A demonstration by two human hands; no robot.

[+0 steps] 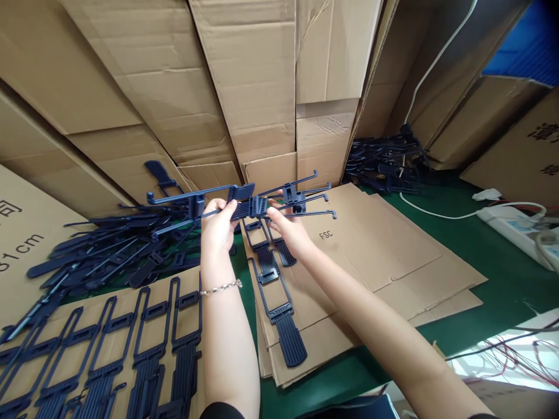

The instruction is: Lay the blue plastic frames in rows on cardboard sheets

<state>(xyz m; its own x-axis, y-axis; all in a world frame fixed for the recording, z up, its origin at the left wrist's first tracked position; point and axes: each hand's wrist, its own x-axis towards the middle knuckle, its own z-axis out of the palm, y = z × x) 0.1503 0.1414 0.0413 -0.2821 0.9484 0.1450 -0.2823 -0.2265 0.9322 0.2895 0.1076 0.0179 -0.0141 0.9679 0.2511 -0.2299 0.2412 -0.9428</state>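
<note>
My left hand (219,226) is closed around dark plastic bracket pieces (196,205), thumb on top. Their thin, hook-ended arms stick out to the left, and a ribbed part (246,208) shows beyond the fingers. Close beside it, my right hand (290,228) grips similar hook-armed brackets (294,199) that point right; its fingers are partly hidden behind them. The pieces in the two hands meet or overlap in the middle; whether they are joined I cannot tell. Below lies a matching bracket (290,340) with a ribbed plate and a rectangular frame, flat on stacked cardboard (349,279).
A tangled heap of dark parts (100,247) lies at the left. Several brackets (148,331) stand in a row on cardboard in front of it. Another heap (384,160) fills the back corner. Cardboard walls (262,87) rise behind. A white power strip (515,227) and cables are on the right.
</note>
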